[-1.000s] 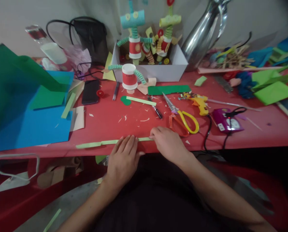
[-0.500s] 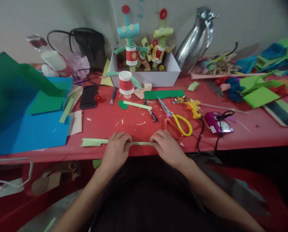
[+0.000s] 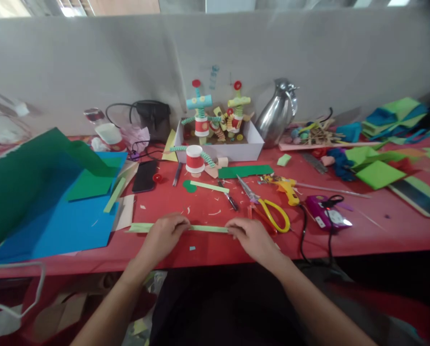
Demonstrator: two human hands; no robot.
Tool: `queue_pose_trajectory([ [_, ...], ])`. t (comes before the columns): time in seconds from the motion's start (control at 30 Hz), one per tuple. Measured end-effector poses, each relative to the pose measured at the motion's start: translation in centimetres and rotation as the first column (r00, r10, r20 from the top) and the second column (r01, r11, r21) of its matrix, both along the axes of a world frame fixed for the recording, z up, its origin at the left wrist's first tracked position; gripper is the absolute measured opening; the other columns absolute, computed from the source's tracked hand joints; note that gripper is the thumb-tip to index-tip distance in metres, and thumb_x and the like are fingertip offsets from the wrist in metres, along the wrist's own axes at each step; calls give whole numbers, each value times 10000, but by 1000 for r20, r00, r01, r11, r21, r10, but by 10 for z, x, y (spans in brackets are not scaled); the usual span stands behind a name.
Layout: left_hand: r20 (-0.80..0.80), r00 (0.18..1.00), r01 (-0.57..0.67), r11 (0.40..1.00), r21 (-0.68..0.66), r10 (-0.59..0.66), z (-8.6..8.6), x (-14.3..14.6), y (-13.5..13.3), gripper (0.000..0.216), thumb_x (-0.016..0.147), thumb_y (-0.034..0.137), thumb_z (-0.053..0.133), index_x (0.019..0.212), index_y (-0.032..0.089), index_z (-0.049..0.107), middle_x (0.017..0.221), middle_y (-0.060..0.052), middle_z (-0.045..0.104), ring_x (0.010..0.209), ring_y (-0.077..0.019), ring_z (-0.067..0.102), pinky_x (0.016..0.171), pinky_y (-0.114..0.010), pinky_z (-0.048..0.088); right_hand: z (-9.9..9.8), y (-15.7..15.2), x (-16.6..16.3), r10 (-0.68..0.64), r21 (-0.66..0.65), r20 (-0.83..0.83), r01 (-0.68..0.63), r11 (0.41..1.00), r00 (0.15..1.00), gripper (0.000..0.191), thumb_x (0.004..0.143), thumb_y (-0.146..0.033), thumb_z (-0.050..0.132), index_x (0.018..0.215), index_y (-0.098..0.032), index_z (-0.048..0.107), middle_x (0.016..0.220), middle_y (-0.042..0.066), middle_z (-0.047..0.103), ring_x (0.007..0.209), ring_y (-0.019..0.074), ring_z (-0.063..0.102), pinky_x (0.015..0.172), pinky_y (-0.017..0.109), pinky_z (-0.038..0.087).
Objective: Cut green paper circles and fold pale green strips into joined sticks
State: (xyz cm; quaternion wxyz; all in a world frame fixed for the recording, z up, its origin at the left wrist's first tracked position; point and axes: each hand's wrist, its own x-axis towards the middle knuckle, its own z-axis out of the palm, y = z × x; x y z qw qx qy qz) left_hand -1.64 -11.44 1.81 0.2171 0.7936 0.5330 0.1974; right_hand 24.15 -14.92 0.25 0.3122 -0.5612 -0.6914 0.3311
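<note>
A long, narrow strip of pale green paper [image 3: 209,229] stretches between my hands, low over the front of the red table. My left hand [image 3: 167,230] pinches it, and its wider end pokes out to the left behind the fingers. My right hand [image 3: 249,234] pinches the strip at its right end. Beyond my right hand lie scissors [image 3: 276,214] with yellow and orange handles. A cut pale green strip [image 3: 209,186], a dark green paper piece [image 3: 190,186] and a black pen [image 3: 231,199] rest ahead of my hands.
A red paper cup [image 3: 195,161] with coiled arms stands before a white box [image 3: 218,153] holding paper robots. A yellow glue gun [image 3: 289,192] and purple device [image 3: 326,214] lie right; a phone [image 3: 145,176] and blue sheets [image 3: 70,226] left. A steel jug [image 3: 274,117] stands behind.
The camera has tilted up, so the table sits lower in view and more wall shows. My hands are slightly farther apart, with more of the strip bare between them.
</note>
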Motion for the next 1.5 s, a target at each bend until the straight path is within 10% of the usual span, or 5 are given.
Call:
queue_pose_trajectory([
  [0.33,-61,998,29,985,169,-19,-2,-1,114,205,847,227,534,897,219,732,936,-50,744,863,-213,675,778,-295,502,3,106,3,-168,140,264,135,981,950,91,835,-190,697,746,-193,680,876,62,681,916,218,620,779,292,417],
  [0.57,-70,997,45,989,139,-36,-13,17,151,233,786,122,557,894,228,734,1011,-57,724,899,-196,666,833,-288,515,-9,127,-2,-166,147,324,124,981,931,156,864,-149,646,715,-195,631,752,46,686,746,191,618,658,266,367],
  [0.87,-79,996,55,998,32,-52,19,-8,61,162,879,294,511,817,226,644,814,-23,690,744,-190,644,690,-294,480,19,56,3,-109,150,122,90,985,987,95,880,-219,668,794,-226,630,789,-16,713,743,158,651,695,247,448],
  [1.07,-51,999,8,999,-38,-10,-5,-22,-8,165,890,293,497,863,224,645,875,-32,712,823,-207,659,763,-311,474,-9,-4,-5,-68,20,-120,71,997,990,68,829,-190,719,847,-220,661,800,-8,728,735,161,682,691,258,507],
  [1.5,45,999,-10,1000,-1,10,-17,-31,-14,188,904,357,578,885,238,723,926,-22,729,841,-187,673,783,-300,520,-16,-2,5,10,135,-13,-8,991,1000,107,885,-189,666,824,-244,733,853,2,735,789,174,682,770,282,523],
])
